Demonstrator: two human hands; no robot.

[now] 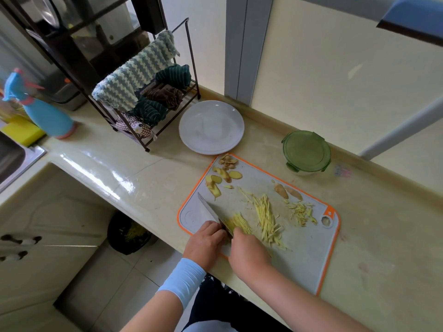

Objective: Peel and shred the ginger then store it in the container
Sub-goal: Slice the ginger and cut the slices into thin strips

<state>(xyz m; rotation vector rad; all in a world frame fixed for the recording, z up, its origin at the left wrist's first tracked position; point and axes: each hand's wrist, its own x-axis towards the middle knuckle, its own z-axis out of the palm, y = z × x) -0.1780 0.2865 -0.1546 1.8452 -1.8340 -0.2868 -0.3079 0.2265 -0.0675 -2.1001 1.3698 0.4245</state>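
**Q:** What stage is shown?
**A:** Late shredding. The left hand [203, 242] has its fingers [214, 230] curled, apparently round the handle of the knife [211, 209]. The handle itself is hidden, and the blade runs up and left from them. Just right of the blade lies the ginger [237, 222], a small uncut stack held under the curled fingers [238, 233] of the right hand [249, 254].

**Q:** What is done, and what is left?
**A:** Peeling looks finished: the peelings [225, 173] lie at the far end of the cutting board [299, 255], well beyond both sets of fingers. The shreds [266, 219] lie just right of the right fingers. Two whole pieces [285, 191] sit farther off to the right. The stack, those pieces and all the storing appear to be left.

**Q:** And the containers?
**A:** The bin [115, 240] on the floor, left of the left fingers, holds yellowish scraps. The plate [211, 127] on the table [143, 178], far beyond the fingers, shows nothing on it. The container [306, 152], beyond and right of the right fingers, has its green lid on, and what is inside cannot be told.
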